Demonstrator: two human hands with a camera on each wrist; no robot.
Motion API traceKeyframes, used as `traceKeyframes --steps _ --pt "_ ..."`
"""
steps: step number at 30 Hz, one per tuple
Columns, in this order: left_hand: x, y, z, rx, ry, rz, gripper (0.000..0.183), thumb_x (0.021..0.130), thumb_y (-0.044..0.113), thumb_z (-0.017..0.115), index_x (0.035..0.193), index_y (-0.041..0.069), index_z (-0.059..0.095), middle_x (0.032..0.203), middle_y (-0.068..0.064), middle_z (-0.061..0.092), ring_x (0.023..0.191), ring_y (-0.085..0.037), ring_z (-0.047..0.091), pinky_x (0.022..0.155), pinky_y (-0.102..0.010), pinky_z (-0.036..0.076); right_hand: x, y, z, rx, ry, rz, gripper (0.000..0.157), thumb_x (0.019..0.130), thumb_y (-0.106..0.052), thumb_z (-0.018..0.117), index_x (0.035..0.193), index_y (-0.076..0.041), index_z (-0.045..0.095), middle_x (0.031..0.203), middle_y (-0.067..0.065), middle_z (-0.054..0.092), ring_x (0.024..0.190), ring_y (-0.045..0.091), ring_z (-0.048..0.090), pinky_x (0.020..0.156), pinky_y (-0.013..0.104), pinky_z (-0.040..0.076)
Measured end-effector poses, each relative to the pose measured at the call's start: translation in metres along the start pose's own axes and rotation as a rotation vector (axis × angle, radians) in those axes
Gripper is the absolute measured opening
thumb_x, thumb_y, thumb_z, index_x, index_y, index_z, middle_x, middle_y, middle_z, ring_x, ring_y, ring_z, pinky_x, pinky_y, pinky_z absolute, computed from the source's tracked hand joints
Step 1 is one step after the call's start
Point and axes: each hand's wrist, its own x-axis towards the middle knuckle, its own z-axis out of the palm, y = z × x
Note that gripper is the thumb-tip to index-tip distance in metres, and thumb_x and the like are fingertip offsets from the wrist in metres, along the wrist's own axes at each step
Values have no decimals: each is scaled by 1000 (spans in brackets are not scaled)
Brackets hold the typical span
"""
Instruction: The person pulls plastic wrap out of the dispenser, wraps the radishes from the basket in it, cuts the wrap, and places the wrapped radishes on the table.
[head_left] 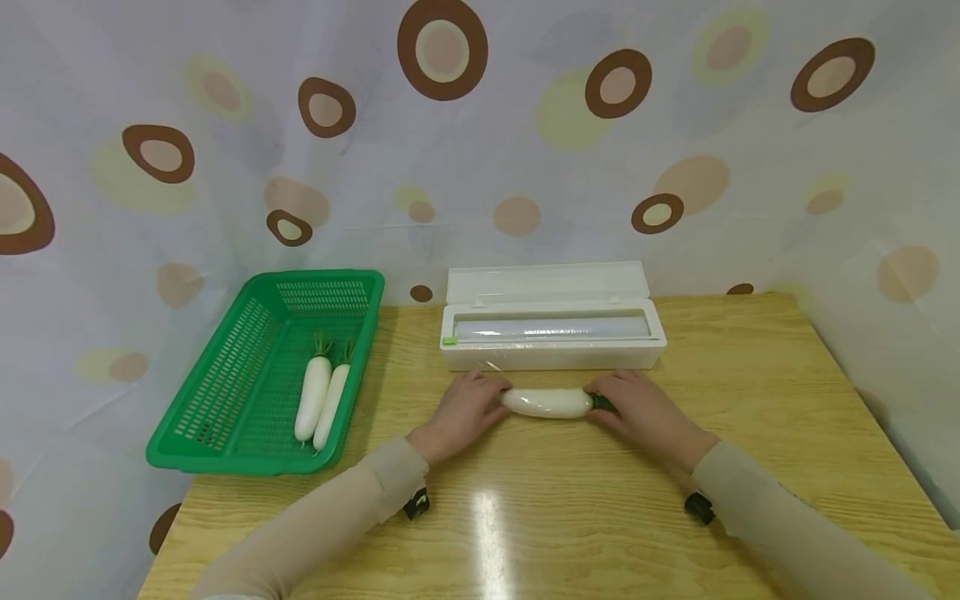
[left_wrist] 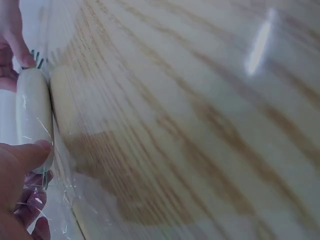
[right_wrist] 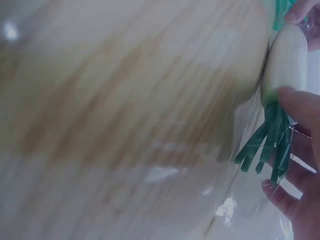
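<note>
In the head view, the green plastic basket (head_left: 240, 463) sits on the wooden table (head_left: 540, 517) to the left of the white cling film box (head_left: 551, 359). Two white radishes (head_left: 312, 398) with short green stalks lie along the basket's right side, also left of the box. In front of the box's left part, the left hand (head_left: 463, 414) grips the root end of a third radish (head_left: 551, 403), its thumb pressed on top and clear film (right_wrist: 227, 207) around the fingers. This radish lies crosswise just in front of the box, whose lid stands open behind the film roll (head_left: 551, 327). In front of the box's right part, the right hand (head_left: 643, 412) grips the leafy end, thumb on the radish's shoulder beside the cut green stalks (right_wrist: 272, 137).

The step looks like wrapping, and it would go best with both ends turned at the same pace, the radish square to the box and the film smooth and taut. Light thumb pressure should be enough; squeezing could wrinkle the film. The splayed stalks probably need gathering in line with the radish, lest they poke through.
</note>
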Motion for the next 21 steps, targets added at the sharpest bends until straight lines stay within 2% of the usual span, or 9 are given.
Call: traceKeyframes --steps 9,16,21 --pt "0 -6 5 75 92 47 33 98 25 75 127 11 73 113 -6 70 105 -24 57 90 -40 48 0 5 3 -74 31 -54 40 93 -12 79 130 0 70 118 12 68 109 33 62 98 53 48" --pt "3 -8 6 79 79 -4 34 97 28 76 125 11 71 116 -4 74 104 -22 59 89 -39 49 2 7 2 -70 8 5 35 95 -11 76 128 0 68 119 14 71 114 35 61 106 56 43" --pt "3 -9 5 81 90 -4 33 96 28 76 124 11 71 118 -4 75 106 -24 60 91 -40 49 2 9 3 -83 0 24 31 95 -14 76 123 -2 69 117 12 71 114 34 60 105 55 43"
